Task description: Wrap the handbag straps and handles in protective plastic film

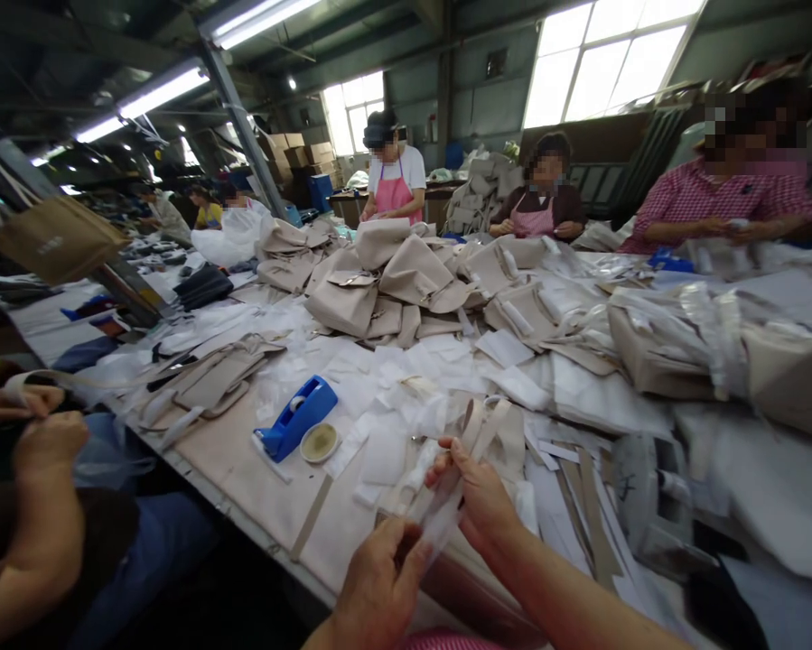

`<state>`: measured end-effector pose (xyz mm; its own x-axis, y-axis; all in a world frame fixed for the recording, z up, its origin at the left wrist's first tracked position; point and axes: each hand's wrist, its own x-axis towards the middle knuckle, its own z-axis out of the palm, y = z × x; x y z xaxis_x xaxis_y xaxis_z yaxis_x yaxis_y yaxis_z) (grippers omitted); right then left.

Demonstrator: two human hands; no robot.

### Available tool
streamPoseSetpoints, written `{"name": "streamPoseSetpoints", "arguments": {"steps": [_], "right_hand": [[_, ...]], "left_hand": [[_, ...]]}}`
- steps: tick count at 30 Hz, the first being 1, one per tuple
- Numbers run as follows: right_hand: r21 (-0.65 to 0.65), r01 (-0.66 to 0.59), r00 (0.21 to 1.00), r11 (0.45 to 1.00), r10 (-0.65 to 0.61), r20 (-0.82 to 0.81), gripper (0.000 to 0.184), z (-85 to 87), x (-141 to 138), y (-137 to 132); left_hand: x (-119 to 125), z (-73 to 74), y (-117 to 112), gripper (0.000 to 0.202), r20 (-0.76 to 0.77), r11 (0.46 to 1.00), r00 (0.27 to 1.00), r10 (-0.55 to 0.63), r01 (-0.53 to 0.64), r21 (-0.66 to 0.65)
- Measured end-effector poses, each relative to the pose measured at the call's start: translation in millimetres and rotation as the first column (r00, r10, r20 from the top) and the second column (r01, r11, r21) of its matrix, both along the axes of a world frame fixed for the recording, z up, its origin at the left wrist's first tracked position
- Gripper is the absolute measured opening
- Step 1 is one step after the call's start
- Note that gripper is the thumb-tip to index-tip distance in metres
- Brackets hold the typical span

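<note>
A strip of translucent white wrapping [441, 516] runs between my two hands, along what looks like a beige bag strap. My left hand [382, 578] is closed on its lower end, thumb against the curled fingers. Higher up and to the right, my right hand [483, 496] pinches the wrapped strap between thumb and fingers. Beyond my fingertips a beige strap loop [508, 438] stands up from the table. A beige bag [470, 587] lies beneath my hands, partly hidden by my forearms. Left of them are a blue tape dispenser [298, 420] and a small round dish [319, 442].
A heap of beige bags [378, 284] covers the table's middle, with white wrapping sheets [385, 451] before it. At right stand a grey metal device [653, 501] and wrapped bags [656, 348]. A co-worker's hands [46, 424] hold a strap at left; several people work across the table.
</note>
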<state>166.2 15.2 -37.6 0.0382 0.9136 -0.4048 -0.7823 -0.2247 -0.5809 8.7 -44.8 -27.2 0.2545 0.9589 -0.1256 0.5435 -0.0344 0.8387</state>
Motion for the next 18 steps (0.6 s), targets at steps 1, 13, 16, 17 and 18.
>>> {"name": "streamPoseSetpoints", "arguments": {"steps": [1,13,16,17,18], "right_hand": [[0.001,0.000,1.000,1.000,0.000,-0.004,0.038,0.8,0.3,0.7],[0.128,-0.077,0.988,0.989,0.093,-0.125,0.031,7.5,-7.3,-2.9],[0.110,-0.048,0.989,0.993,0.063,-0.133,0.026,11.0,-5.5,2.6],[0.103,-0.039,0.989,0.994,0.052,-0.135,0.025,13.1,-2.8,6.0],[0.104,-0.033,0.989,0.994,0.047,-0.138,0.024,15.7,1.1,10.2]], "left_hand": [[-0.5,-0.1,0.1,0.028,0.008,0.998,1.000,-0.006,0.007,-0.070],[27.4,-6.8,16.2,0.029,0.091,0.990,0.985,0.144,-0.144,0.001],[20.4,-7.1,8.3,0.017,0.118,0.996,0.990,0.080,-0.085,0.035],[13.4,-7.5,4.3,0.021,0.128,0.999,0.991,0.030,-0.028,-0.017],[3.9,-8.2,-0.2,0.024,0.140,0.995,0.990,-0.032,0.045,-0.093]]}}
